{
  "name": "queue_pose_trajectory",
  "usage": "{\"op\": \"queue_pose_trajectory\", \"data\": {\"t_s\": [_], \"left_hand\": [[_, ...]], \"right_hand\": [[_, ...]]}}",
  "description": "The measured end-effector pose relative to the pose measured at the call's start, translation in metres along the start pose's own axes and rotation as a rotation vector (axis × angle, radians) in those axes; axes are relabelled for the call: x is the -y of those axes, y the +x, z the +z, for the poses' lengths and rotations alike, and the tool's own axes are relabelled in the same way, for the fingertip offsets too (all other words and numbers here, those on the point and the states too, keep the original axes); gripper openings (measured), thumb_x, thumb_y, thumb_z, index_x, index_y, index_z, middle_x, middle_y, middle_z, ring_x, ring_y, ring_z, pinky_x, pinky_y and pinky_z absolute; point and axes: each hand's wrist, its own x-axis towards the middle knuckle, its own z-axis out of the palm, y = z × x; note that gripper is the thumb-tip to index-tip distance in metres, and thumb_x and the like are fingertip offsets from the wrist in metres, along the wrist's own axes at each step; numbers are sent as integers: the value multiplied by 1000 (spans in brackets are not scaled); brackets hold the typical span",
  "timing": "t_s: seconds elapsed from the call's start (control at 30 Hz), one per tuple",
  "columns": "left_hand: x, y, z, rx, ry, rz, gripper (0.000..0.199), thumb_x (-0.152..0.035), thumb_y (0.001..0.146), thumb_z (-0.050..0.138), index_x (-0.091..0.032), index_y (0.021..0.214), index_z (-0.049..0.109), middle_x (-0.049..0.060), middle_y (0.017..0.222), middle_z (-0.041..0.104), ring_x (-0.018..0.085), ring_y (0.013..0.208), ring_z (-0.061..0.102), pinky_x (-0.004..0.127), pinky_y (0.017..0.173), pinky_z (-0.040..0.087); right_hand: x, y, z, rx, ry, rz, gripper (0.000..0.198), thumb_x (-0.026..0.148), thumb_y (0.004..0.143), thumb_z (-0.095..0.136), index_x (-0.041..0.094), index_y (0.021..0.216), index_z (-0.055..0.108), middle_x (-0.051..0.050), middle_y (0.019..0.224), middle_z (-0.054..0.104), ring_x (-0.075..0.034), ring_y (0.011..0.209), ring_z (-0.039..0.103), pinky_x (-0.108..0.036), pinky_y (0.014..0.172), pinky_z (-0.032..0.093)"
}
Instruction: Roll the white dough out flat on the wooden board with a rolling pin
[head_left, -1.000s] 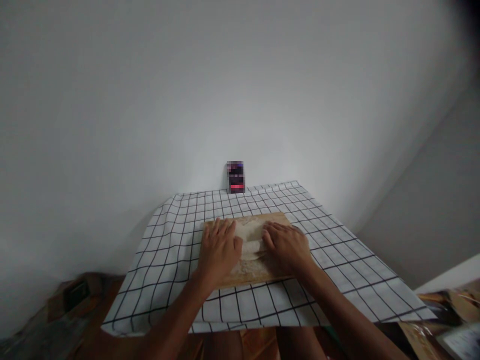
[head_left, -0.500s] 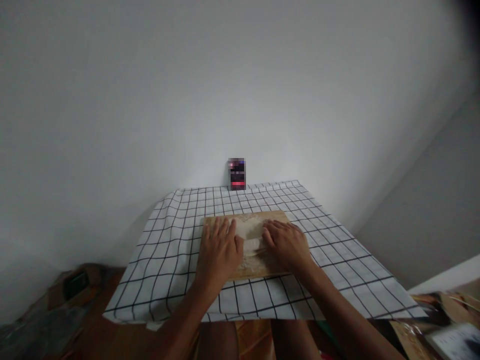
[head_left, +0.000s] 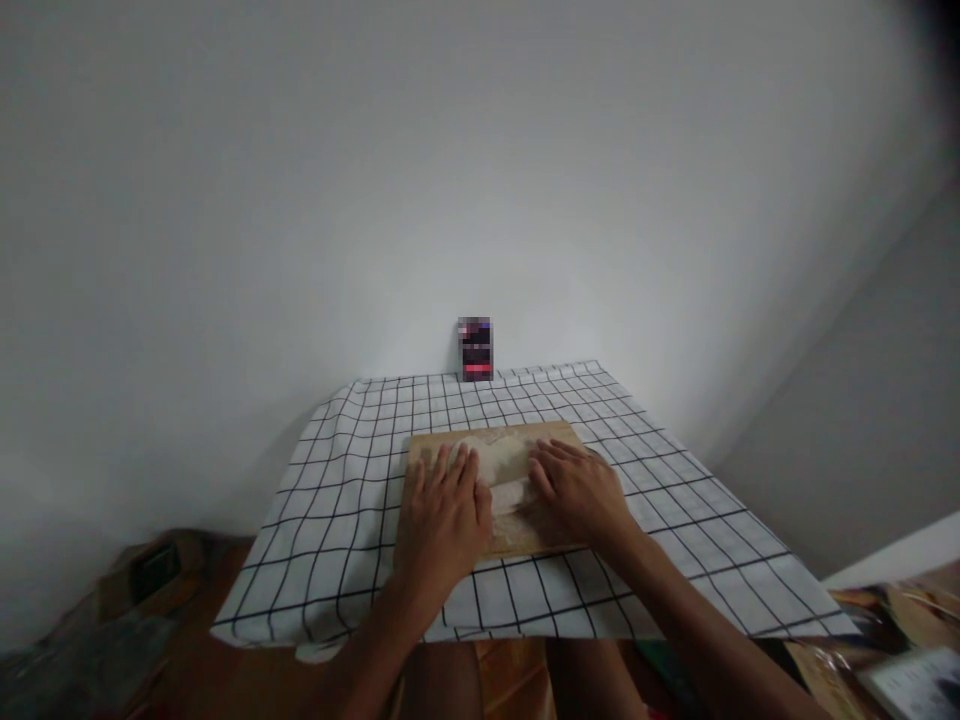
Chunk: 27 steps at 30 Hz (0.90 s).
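Note:
A floured wooden board (head_left: 517,545) lies on the table, with a flat pale sheet of dough (head_left: 499,458) on it. Across the sheet's near side runs a pale roll (head_left: 513,495), which looks like dough rolled up; whether a pin is inside it is hidden. My left hand (head_left: 448,510) rests palm down over the roll's left end, fingers stretched forward and a little spread. Over the right end lies my right hand (head_left: 577,490), also palm down, its fingers extended and angled inward. Both hands cover the ends of the roll.
A black-and-white checked cloth (head_left: 337,540) covers the table, which stands against a white wall (head_left: 480,180). A phone-like, pixelated object (head_left: 477,350) leans on the wall at the back. Boxes and clutter (head_left: 900,650) lie low at the right, and a box (head_left: 154,570) at the left.
My left hand has shifted slightly nearer to me and to the right, its fingertips lower on the board. My right hand has moved very little.

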Motion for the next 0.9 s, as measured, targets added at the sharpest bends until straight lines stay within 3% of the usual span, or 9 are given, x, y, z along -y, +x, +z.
{"op": "queue_pose_trajectory", "data": {"t_s": [0.1, 0.27, 0.43, 0.57, 0.73, 0.9], "left_hand": [[1, 4, 1, 7, 13, -15, 51, -30, 110, 37, -12, 150, 62, 12, 161, 56, 33, 157, 43, 63, 130, 32], [-2, -1, -1, -21, 20, 21, 53, -32, 110, 36, -12, 156, 55, 12, 166, 50, 33, 159, 40, 62, 131, 30], [2, 6, 2, -15, 30, 19, 51, -31, 110, 36, -12, 150, 61, 14, 161, 56, 33, 157, 44, 60, 130, 32], [2, 5, 2, -35, 38, 48, 52, -30, 110, 36, -11, 154, 56, 13, 165, 51, 32, 158, 42, 60, 130, 33], [2, 10, 2, -9, 18, 42, 51, -27, 109, 37, -11, 153, 58, 14, 161, 55, 32, 156, 45, 57, 127, 39], [-1, 5, -1, -36, 32, 60, 53, -27, 108, 38, -10, 156, 54, 14, 165, 50, 32, 157, 43, 57, 126, 41]], "right_hand": [[0, 3, 0, 31, -2, 6, 41, 33, 112, 38, 22, 110, 77, -10, 131, 78, -26, 123, 73, -40, 102, 56], [-3, -9, 6, -64, 2, -31, 41, 30, 111, 37, 23, 121, 77, -9, 148, 69, -29, 142, 61, -53, 124, 39], [-4, -11, 8, -23, 26, -11, 44, 30, 112, 36, 21, 125, 77, -10, 144, 72, -27, 136, 66, -46, 115, 50], [-1, -19, 10, -79, 15, -3, 42, 27, 111, 37, 20, 126, 76, -10, 146, 70, -30, 140, 63, -56, 123, 40], [-1, -23, 10, -70, 35, -4, 43, 27, 111, 36, 21, 127, 76, -10, 144, 72, -25, 137, 65, -45, 117, 49], [2, -31, 10, -92, 38, 4, 44, 27, 111, 37, 21, 131, 75, -10, 147, 70, -28, 140, 63, -55, 122, 43]]}}
